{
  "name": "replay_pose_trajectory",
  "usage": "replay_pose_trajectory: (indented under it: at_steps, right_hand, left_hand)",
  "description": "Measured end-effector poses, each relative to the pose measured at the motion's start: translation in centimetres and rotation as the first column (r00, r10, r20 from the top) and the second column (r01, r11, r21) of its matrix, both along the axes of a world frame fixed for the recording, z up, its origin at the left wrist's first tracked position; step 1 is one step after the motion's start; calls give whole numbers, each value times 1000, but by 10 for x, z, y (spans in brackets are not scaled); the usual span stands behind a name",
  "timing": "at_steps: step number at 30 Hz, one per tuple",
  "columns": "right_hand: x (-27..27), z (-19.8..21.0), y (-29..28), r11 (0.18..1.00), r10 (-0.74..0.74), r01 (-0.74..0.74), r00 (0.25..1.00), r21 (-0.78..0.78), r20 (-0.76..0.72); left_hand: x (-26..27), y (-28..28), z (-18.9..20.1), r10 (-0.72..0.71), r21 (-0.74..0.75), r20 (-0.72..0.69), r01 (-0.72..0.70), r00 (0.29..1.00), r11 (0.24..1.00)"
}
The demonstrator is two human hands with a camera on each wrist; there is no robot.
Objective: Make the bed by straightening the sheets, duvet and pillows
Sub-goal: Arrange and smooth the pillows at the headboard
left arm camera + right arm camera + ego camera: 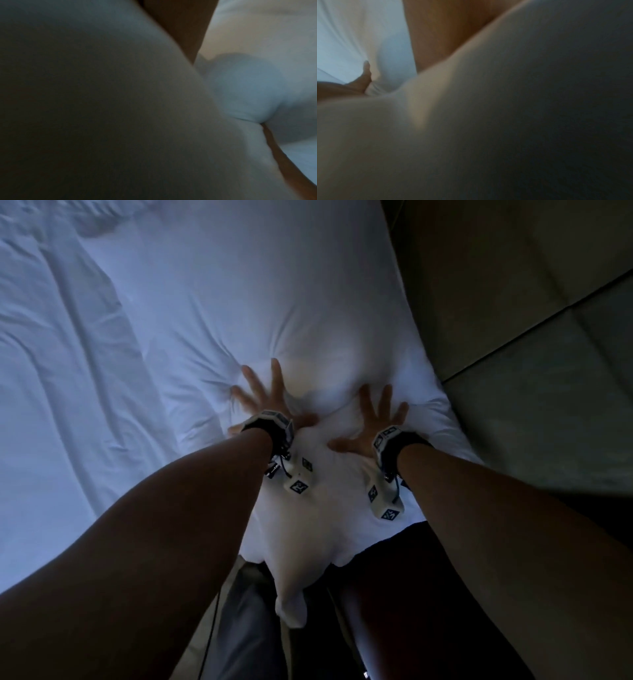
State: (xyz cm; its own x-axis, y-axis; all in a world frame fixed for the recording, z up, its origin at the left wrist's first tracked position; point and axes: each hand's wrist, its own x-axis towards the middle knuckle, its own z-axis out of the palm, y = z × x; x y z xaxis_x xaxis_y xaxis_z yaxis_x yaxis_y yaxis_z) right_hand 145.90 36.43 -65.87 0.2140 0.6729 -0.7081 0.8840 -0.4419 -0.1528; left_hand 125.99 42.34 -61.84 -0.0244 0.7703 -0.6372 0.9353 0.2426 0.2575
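A large white pillow [260, 313] lies along the right edge of the bed, its near corner hanging off toward me. My left hand [265, 397] presses flat on it with fingers spread, denting the cloth. My right hand [373, 419] presses beside it, fingers spread too. In the left wrist view the pillow [102, 108] fills the picture close up. The right wrist view is also filled by pillow cloth [488, 135], with one fingertip [366, 67] showing at the left. A creased white sheet [51, 371] covers the bed to the left.
A padded dark headboard [531, 320] stands right of the pillow. Below the hanging pillow corner there is dark floor and my dark clothing [394, 594]. More rumpled bedding [85, 220] lies at the far top left.
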Motion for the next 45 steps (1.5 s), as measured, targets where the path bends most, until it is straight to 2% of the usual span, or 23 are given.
replay_pose_trajectory:
  at_steps: [2,4,7,10,12,15,20,26,31,35,40,42,45]
  right_hand:
    - [4,-19,3,999,-28,28,1000,-28,-7]
    - [-1,9,-3,1000,-29,29,1000,7,-8]
    - [3,57,-23,991,136,-135,990,20,-39]
    - [23,91,-49,980,197,-197,976,6,-97]
    - [42,91,-62,983,175,-179,978,-25,-111]
    - [58,81,-76,997,81,-81,996,0,-30]
    - [32,69,-88,997,-19,24,998,69,-66]
    - [16,53,-72,995,-95,94,991,-9,-98]
    - [15,30,-69,996,-86,83,993,-32,-80]
    - [18,32,-64,999,-39,39,997,-18,-61]
    - [18,76,-51,992,-14,9,999,-129,-43]
    - [18,84,-48,988,-23,19,999,-155,-26]
    - [18,99,-42,994,-45,42,998,-103,-31]
  left_hand:
    - [-3,-1,1,-20,-8,-31,20,999,1000]
    - [-5,-8,15,-18,-10,-37,18,999,1000]
    - [-3,-28,38,65,-57,-8,-66,998,996]
    - [10,-53,55,121,-105,24,-118,992,987]
    - [24,-71,65,138,-106,50,-132,989,986]
    - [39,-99,79,209,-151,81,-196,974,969]
    - [25,-102,62,174,-153,83,-160,981,975]
    - [21,-83,16,125,-112,37,-121,991,986]
    - [27,-79,-8,108,-92,-3,-107,994,990]
    - [21,-73,4,58,-138,-29,-62,998,989]
    - [12,-61,30,-12,-211,-73,-3,997,978]
    - [8,-58,41,-33,-197,-58,21,998,980]
    - [3,-49,61,-94,-122,-18,91,995,988]
